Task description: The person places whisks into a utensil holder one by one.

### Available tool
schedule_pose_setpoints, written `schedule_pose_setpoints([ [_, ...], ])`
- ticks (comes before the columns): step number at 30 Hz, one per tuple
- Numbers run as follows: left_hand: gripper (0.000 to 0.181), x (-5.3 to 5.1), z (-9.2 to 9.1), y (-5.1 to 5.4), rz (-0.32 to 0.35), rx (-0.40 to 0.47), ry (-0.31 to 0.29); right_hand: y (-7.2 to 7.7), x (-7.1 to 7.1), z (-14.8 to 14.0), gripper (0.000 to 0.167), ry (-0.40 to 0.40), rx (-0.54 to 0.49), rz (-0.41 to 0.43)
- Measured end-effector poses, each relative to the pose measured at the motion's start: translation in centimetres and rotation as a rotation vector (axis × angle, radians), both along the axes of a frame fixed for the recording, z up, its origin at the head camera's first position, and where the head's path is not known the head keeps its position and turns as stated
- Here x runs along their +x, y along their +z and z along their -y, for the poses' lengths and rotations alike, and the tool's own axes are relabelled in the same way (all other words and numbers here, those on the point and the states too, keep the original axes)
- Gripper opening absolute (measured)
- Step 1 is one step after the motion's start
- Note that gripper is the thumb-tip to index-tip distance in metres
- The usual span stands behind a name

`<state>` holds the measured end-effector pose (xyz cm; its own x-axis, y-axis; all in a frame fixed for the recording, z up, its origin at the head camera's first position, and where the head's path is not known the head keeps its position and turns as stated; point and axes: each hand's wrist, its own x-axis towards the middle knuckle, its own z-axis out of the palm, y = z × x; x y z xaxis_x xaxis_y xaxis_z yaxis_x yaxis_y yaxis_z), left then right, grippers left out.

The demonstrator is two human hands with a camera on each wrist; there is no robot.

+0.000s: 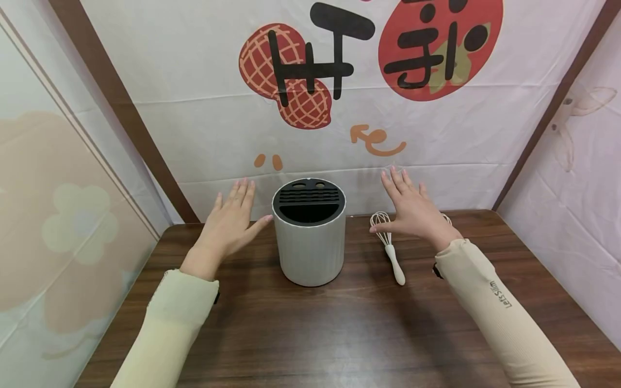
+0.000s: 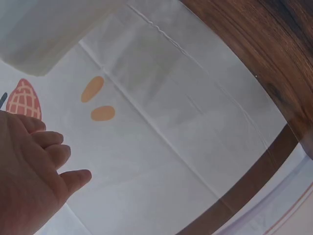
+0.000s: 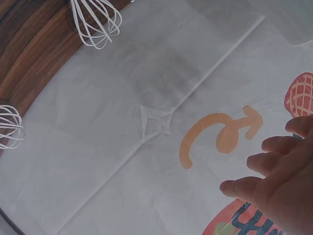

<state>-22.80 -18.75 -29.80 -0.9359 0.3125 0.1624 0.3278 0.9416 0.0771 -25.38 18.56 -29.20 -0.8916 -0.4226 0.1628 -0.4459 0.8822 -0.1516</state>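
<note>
Two bare hands, each grip spread, clamped on nothing: left hand (image 1: 226, 223) beside the canister; right hand (image 1: 413, 213) raised over the whisks.
One pale canister (image 1: 312, 254), upright on the counter (image 1: 310, 339), long axis vertical, black slotted top facing up.
One whisk (image 1: 390, 251), right of the canister, lying lengthwise, wires toward the backdrop (image 1: 204, 129), handle nearer the person, slanting rightward.
One second whisk (image 3: 10, 126), farther right, handle hidden.
Step, as judged: ready pose; any pick-up calls for lowering a hand and curling its fingers.
</note>
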Motion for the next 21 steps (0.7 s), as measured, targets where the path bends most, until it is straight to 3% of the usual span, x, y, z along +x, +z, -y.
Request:
schedule_pose_setpoints([
  [6,0.075,-0.3,-0.7,-0.1,0.005,0.039,-0.022,-0.1,0.0,-0.2,0.115,0.013,-0.032,0.003],
  [13,0.068,-1.1,-2.1,-0.9,-0.024,0.074,-0.076,-1.1,-0.2,-1.4,0.092,0.021,-0.097,0.054],
  [21,0.063,-1.1,-2.8,-1.7,-0.017,0.054,-0.107,-2.2,-0.3,-3.8,0.066,-0.06,-0.169,0.153],
])
